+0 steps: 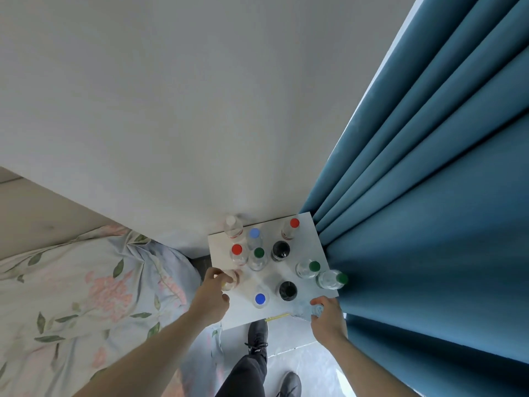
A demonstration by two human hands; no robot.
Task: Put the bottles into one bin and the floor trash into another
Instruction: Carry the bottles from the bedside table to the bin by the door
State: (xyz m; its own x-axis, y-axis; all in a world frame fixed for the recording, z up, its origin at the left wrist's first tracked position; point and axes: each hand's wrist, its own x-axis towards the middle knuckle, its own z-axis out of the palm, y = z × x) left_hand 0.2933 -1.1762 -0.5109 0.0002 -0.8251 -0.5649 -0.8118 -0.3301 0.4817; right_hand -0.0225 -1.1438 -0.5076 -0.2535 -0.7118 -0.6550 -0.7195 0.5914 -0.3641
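Observation:
Several plastic bottles stand on a small white table (305,246) in the room's corner, among them a red-capped bottle (237,253), a blue-capped bottle (260,300) and a dark bottle (287,290). My left hand (213,296) is at the table's left edge, its fingers curled round a clear bottle (232,279). At the front right corner my right hand (326,316) grips another clear bottle (307,308), partly hidden by the fingers.
A blue curtain (429,196) hangs close along the table's right side. A bed with a floral cover (86,296) lies to the left. A white wall is behind the table. My black shoes (257,336) stand on the grey floor below.

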